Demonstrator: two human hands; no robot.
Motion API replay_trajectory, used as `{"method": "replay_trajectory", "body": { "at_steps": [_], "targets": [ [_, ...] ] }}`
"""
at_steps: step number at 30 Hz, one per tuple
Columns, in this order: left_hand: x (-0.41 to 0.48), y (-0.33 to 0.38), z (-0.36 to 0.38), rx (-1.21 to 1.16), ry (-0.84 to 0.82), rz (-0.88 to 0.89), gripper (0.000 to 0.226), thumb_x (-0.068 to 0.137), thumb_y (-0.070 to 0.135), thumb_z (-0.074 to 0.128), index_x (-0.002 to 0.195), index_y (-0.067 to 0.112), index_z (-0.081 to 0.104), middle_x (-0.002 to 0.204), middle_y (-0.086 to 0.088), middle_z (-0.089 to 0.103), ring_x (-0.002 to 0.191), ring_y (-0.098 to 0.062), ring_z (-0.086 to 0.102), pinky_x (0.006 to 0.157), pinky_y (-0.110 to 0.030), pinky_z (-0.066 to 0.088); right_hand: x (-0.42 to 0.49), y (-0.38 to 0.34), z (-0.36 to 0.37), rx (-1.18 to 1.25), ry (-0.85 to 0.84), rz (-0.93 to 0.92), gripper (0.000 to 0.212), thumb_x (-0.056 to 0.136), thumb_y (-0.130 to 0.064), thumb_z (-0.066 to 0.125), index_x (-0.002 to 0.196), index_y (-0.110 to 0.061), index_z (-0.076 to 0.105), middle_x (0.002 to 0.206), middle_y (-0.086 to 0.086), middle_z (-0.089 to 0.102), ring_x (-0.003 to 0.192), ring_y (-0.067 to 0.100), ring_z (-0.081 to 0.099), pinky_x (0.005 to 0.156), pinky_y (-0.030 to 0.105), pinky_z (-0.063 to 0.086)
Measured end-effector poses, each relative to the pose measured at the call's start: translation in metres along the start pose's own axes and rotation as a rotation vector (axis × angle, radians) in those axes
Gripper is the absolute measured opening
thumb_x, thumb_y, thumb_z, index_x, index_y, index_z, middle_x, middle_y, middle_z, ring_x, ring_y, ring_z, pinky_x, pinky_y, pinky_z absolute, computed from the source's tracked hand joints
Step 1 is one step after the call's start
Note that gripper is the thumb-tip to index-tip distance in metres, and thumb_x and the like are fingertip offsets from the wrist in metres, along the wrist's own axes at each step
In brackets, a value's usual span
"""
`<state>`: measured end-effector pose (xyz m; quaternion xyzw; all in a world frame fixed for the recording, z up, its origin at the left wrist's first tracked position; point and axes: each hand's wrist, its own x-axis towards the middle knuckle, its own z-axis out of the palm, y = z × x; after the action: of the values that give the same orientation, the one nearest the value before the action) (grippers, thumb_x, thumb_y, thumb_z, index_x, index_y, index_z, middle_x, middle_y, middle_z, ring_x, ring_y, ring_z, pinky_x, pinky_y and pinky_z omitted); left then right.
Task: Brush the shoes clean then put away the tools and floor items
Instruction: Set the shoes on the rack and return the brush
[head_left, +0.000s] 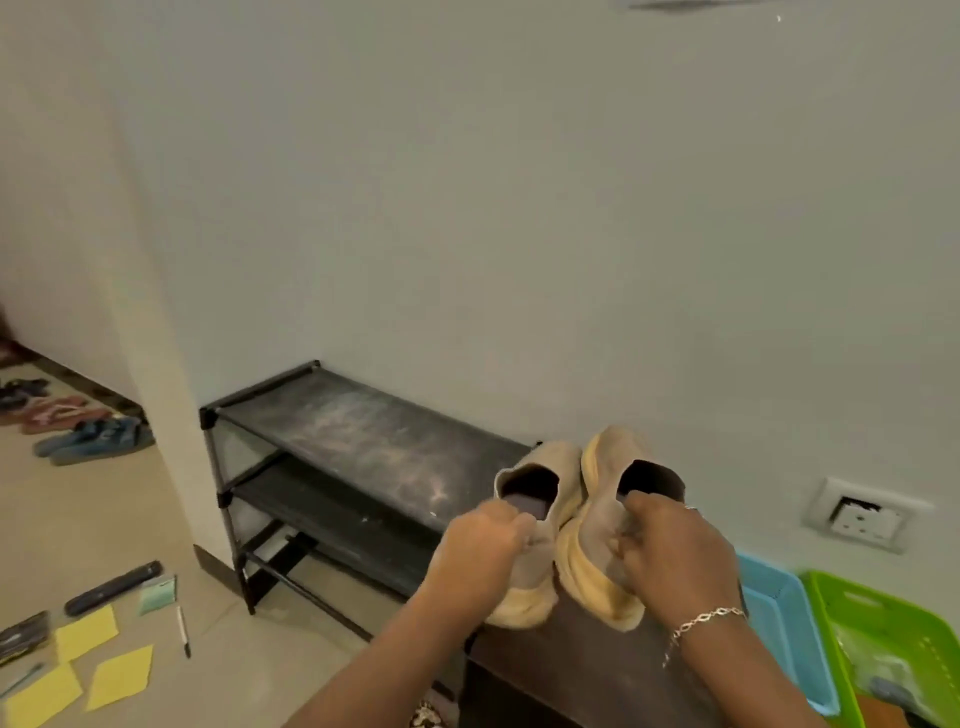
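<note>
Two tan slip-on shoes with yellowish soles are held side by side over the right end of a black shoe rack (363, 431). My left hand (480, 551) grips the heel of the left shoe (540, 467). My right hand (675, 551), with a bracelet on its wrist, grips the heel edge of the right shoe (608, 467). Both shoes point away from me, toes toward the wall. On the floor at lower left lie a dark long brush-like tool (111, 587), several yellow sheets (119, 675), a pen (183, 631) and a pale green packet (156, 595).
The rack's top shelf is dusty and bare; two lower shelves show beneath. A blue basket (779, 613) and a green basket (878, 613) stand at lower right. A wall socket (865, 514) sits low on the wall. Several sandals (88, 439) lie at far left beyond a wall corner.
</note>
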<state>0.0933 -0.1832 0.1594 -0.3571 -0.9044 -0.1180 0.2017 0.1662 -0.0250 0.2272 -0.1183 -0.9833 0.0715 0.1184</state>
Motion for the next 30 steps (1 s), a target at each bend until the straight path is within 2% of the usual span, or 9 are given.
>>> {"method": "replay_trajectory", "body": {
  "at_steps": [2,5,10,19,23,25,27,28,30],
  "targets": [
    [0.005,-0.033,-0.017,0.030,0.035,0.018,0.041,0.032,0.015,0.088,0.055,0.023,0.055,0.055,0.005,0.053,0.045,-0.008,0.051,0.036,-0.017,0.035,0.015,-0.026,-0.005,0.033,0.035,-0.069,0.012,0.089,-0.028,0.051,0.099,-0.026,0.056,0.093,-0.002,0.063,0.095,0.021,0.058,0.063,0.025,0.033],
    [0.010,-0.084,-0.034,0.110,0.030,0.039,0.038,0.036,0.016,0.088,0.059,0.020,0.059,0.059,0.004,0.057,0.047,-0.009,0.055,0.035,-0.017,0.039,0.044,-0.069,0.007,0.070,0.055,-0.165,0.003,0.090,-0.028,0.048,0.090,-0.025,0.047,0.087,-0.003,0.056,0.092,0.020,0.058,0.063,0.025,0.033],
    [0.021,-0.160,-0.034,0.153,-0.017,0.051,0.029,0.055,0.012,0.084,0.074,0.018,0.063,0.074,0.001,0.062,0.061,-0.011,0.060,0.050,-0.017,0.046,0.099,-0.122,0.049,0.081,0.051,-0.200,0.021,0.092,-0.025,0.045,0.111,-0.018,0.052,0.101,0.002,0.061,0.097,0.023,0.057,0.064,0.027,0.035],
    [0.027,-0.209,0.038,0.254,-0.249,0.055,0.041,0.036,0.025,0.089,0.064,0.028,0.060,0.067,0.013,0.060,0.062,-0.002,0.057,0.049,-0.010,0.043,0.142,-0.153,0.125,-0.076,-0.096,-0.252,0.022,0.094,-0.015,0.044,0.113,-0.012,0.055,0.110,0.009,0.062,0.103,0.027,0.058,0.079,0.035,0.048],
    [0.024,-0.216,0.053,0.194,-0.174,0.012,0.042,0.034,0.024,0.090,0.065,0.028,0.061,0.068,0.012,0.061,0.063,-0.002,0.059,0.049,-0.009,0.043,0.145,-0.165,0.149,-0.055,-0.100,-0.277,0.024,0.096,-0.015,0.039,0.113,-0.011,0.055,0.112,0.010,0.061,0.105,0.028,0.056,0.081,0.036,0.047],
    [0.025,-0.211,0.048,0.187,-0.128,0.000,0.038,0.044,0.020,0.088,0.073,0.024,0.064,0.075,0.008,0.064,0.069,-0.005,0.061,0.054,-0.011,0.046,0.144,-0.166,0.155,-0.054,-0.106,-0.276,0.024,0.096,-0.016,0.038,0.113,-0.012,0.054,0.114,0.010,0.061,0.107,0.028,0.055,0.082,0.035,0.047],
    [0.026,-0.209,0.044,0.225,-0.104,-0.036,0.029,0.071,0.013,0.074,0.097,0.016,0.062,0.101,-0.001,0.062,0.095,-0.013,0.060,0.075,-0.017,0.048,0.142,-0.162,0.156,-0.043,-0.113,-0.274,0.024,0.096,-0.018,0.039,0.115,-0.012,0.053,0.115,0.009,0.060,0.107,0.027,0.055,0.082,0.035,0.047],
    [0.026,-0.203,0.042,0.244,-0.121,-0.086,0.028,0.076,0.011,0.068,0.103,0.013,0.059,0.108,-0.003,0.059,0.103,-0.016,0.057,0.082,-0.021,0.047,0.141,-0.160,0.155,-0.036,-0.119,-0.279,0.025,0.096,-0.021,0.041,0.117,-0.012,0.051,0.117,0.009,0.059,0.108,0.027,0.055,0.082,0.034,0.047],
    [0.023,-0.189,0.039,0.243,-0.048,-0.160,0.036,0.061,0.015,0.081,0.092,0.014,0.062,0.098,-0.003,0.065,0.095,-0.017,0.062,0.080,-0.023,0.051,0.138,-0.150,0.148,-0.009,-0.147,-0.313,0.034,0.093,-0.032,0.048,0.123,-0.014,0.047,0.121,0.008,0.055,0.110,0.027,0.053,0.085,0.034,0.046]
  ]
}}
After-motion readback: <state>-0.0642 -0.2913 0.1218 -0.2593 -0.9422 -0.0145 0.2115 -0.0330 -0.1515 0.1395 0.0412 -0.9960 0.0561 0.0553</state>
